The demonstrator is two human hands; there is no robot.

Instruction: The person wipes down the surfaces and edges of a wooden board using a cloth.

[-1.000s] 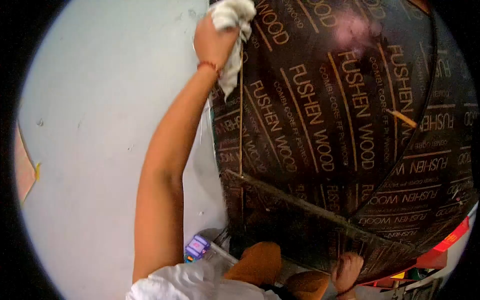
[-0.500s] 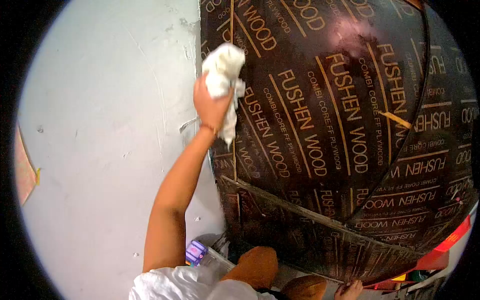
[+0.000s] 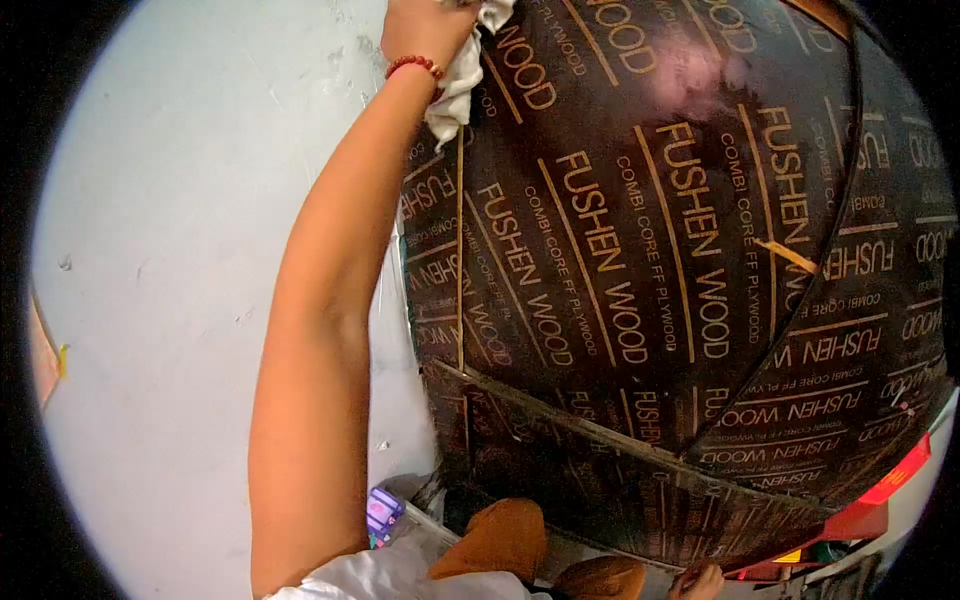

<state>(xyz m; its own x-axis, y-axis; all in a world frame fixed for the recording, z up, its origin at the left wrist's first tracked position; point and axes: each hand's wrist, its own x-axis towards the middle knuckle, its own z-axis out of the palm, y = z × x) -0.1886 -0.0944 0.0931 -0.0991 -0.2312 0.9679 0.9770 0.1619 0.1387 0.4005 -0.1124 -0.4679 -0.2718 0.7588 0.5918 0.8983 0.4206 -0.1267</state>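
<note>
My left hand (image 3: pixel 425 32) is at the top of the view, its fingers closed around a crumpled white cloth (image 3: pixel 456 95). Part of the cloth hangs below the hand, over the left side of a dark brown plywood surface (image 3: pixel 620 250) printed with "FUSHEN WOOD". The hand's upper end and fingertips are partly cut off by the frame. Low on the right, my right hand (image 3: pixel 699 581) is at the near edge of the plywood, fingers curled on it; its lower part is out of frame.
A pale grey wall (image 3: pixel 170 250) borders the plywood on the left. Below lies a small purple packet (image 3: pixel 383 508). My knees (image 3: pixel 500 540) are under the near edge. A strip of yellowish tape (image 3: pixel 787 255) sticks to the plywood. Something red (image 3: pixel 895 475) is at lower right.
My left hand has moved up and away along the plywood's left side, carrying the cloth towards the top of the view. My right hand stays at the near edge.
</note>
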